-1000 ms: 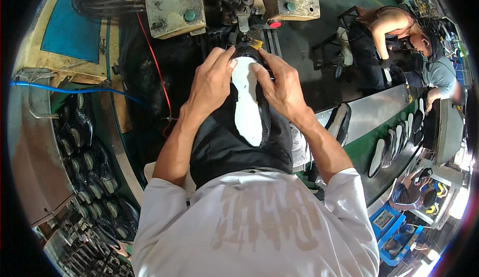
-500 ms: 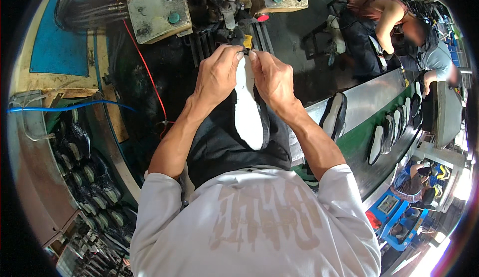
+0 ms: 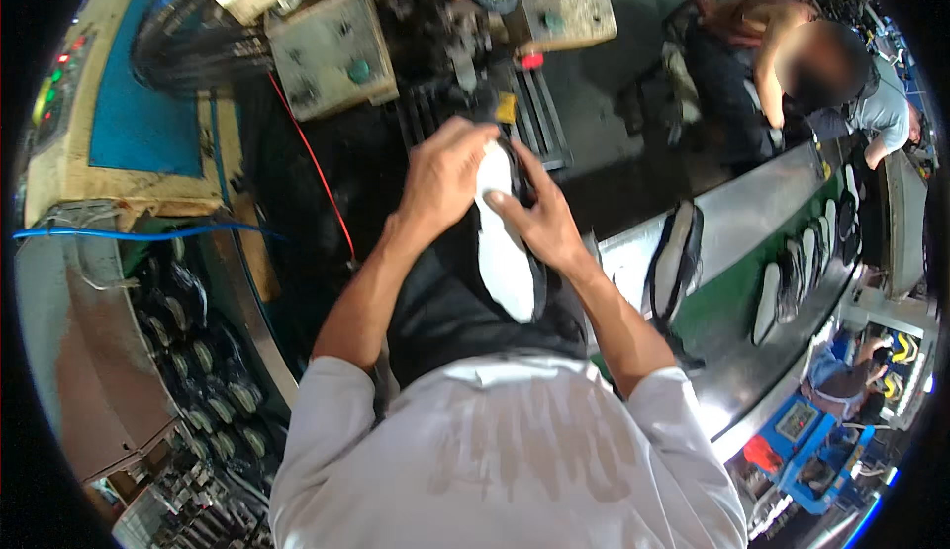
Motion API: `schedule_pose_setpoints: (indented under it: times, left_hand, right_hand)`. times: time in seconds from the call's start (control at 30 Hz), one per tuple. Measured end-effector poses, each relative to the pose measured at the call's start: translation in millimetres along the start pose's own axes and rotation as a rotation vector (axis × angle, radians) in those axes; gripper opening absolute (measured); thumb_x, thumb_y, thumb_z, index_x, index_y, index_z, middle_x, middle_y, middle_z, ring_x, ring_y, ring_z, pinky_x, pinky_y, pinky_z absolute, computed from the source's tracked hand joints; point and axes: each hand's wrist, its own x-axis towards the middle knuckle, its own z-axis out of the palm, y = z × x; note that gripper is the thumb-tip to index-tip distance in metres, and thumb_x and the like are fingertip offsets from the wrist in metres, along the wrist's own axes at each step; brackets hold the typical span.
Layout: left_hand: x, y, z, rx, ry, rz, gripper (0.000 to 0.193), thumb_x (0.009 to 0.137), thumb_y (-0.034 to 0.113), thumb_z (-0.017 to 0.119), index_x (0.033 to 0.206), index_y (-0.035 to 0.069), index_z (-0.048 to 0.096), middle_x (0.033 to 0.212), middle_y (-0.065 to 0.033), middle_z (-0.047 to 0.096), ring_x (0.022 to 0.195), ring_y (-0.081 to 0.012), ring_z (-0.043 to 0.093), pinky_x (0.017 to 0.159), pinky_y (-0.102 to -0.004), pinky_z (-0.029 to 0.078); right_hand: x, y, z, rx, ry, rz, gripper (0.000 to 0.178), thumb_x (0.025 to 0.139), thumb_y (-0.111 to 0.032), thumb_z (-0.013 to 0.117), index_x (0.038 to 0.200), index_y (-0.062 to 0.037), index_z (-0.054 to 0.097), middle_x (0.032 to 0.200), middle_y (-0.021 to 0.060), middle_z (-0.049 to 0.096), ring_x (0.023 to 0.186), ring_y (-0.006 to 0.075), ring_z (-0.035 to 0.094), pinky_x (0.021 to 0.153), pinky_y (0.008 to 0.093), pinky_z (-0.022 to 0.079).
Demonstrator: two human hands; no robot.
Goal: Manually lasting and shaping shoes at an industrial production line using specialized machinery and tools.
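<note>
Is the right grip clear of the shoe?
No, the right grip has its thumb on the white face of the shoe.

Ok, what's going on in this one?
A person holds a black shoe piece over their lap, its white face up. The left hand grips its far end; the right hand holds its right side, thumb on the white face. A machine with control boxes stands ahead. Similar pieces lie to the right, where a co-worker sits.

Nothing readable here — just tan lettering (image 3: 539, 440) across the near white shirt (image 3: 396, 485), blurred — no word coming clear.
</note>
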Motion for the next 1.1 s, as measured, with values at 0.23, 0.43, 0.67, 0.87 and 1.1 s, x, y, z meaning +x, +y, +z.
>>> schedule_pose_setpoints:
  times: [0.23, 0.43, 0.67, 0.87, 1.1]
  left_hand:
    - [14.9, -53.0, 27.5, 0.168, -0.05, -0.371, 0.018, 0.106, 0.016, 0.066, 0.105, 0.002, 0.075, 0.1, -0.0219, 0.073, 0.096, -0.0484, 0.07, 0.08, -0.054, 0.057]
    - [14.4, -70.7, 35.1, 0.054, -0.178, -0.338, 0.024, 0.105, 0.011, 0.063, 0.122, -0.001, 0.076, 0.108, -0.0239, 0.074, 0.102, -0.0445, 0.073, 0.086, -0.0502, 0.057]
    - [46.3, -135.3, 23.1, -0.082, -0.066, -0.393, 0.048, 0.115, 0.037, 0.057, 0.147, 0.001, 0.067, 0.143, -0.0158, 0.072, 0.134, -0.0271, 0.067, 0.115, -0.0426, 0.049]
    - [238.4, -121.0, -51.4, -0.743, 0.269, -0.8, 0.087, 0.101, 0.054, 0.076, 0.163, 0.001, 0.043, 0.14, -0.0163, 0.071, 0.127, -0.0262, 0.067, 0.116, -0.0442, 0.047]
    - [274.6, -133.7, -59.5, -1.168, 0.006, -0.769, 0.046, 0.1, 0.032, 0.079, 0.133, 0.002, 0.068, 0.121, -0.0138, 0.076, 0.11, -0.0251, 0.075, 0.099, -0.0432, 0.062]
  right_hand:
    - [-80.6, -28.3, 0.9, -1.1, -0.268, -0.21, 0.091, 0.089, -0.039, 0.085, 0.168, -0.0431, 0.04, 0.179, 0.0243, 0.012, 0.152, 0.0566, 0.036, 0.12, 0.0597, 0.047]
    - [-72.7, 21.7, -33.9, -0.975, -0.258, -0.263, 0.086, 0.089, -0.034, 0.085, 0.163, -0.0487, 0.045, 0.178, 0.0279, 0.012, 0.148, 0.0542, 0.038, 0.113, 0.0601, 0.053]
    - [-71.2, 17.3, -52.1, -0.767, -0.074, -0.275, 0.073, 0.087, -0.03, 0.086, 0.154, -0.0413, 0.062, 0.175, 0.0301, 0.022, 0.14, 0.0554, 0.047, 0.11, 0.0611, 0.054]
    - [-30.2, -28.3, -103.6, -0.857, 0.208, -0.327, 0.071, 0.079, -0.022, 0.09, 0.147, -0.0283, 0.071, 0.172, 0.0344, 0.027, 0.138, 0.0549, 0.049, 0.111, 0.0611, 0.051]
    - [109.7, -121.0, -108.7, -0.959, 0.238, -0.531, 0.076, 0.082, -0.022, 0.087, 0.153, -0.0355, 0.063, 0.169, 0.0321, 0.032, 0.135, 0.0554, 0.051, 0.11, 0.0606, 0.053]
